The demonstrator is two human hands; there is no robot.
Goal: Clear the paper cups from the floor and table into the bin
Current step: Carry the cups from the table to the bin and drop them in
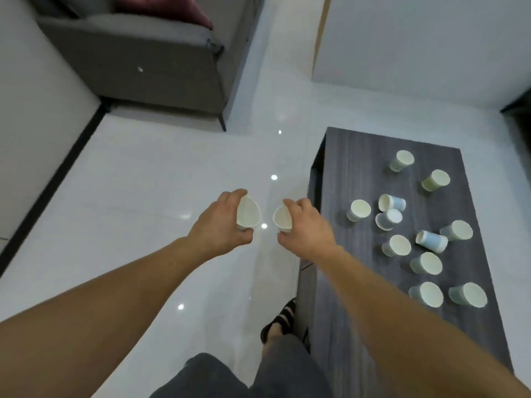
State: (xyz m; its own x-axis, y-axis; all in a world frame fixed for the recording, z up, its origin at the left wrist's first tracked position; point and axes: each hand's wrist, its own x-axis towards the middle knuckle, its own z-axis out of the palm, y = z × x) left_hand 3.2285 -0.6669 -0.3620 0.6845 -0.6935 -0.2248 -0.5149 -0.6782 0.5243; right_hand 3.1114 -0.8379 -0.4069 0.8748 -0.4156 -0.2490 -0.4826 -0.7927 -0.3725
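Each hand holds 1 paper cup above the white floor (138, 191). The left hand (221, 225) has its fingers (234, 194) curled round the left cup (247, 210). The right hand (306, 225) grips the right cup (283, 217) the same way. Both cups show their open mouths to the camera, and the 2 cups are close but not touching.

The other cups sit on the dark bench (359, 326), off to the right of both hands. I count about 11 there. Most stand up, but a blue cup (432, 240) lies on its side. The right hand is nearer to the bench than the left hand. I see no loose cups on the floor.

The bin is not in the picture, so I cannot tell which way it is. Both hands are full, so I think the 2 held cups must go to the bin first.
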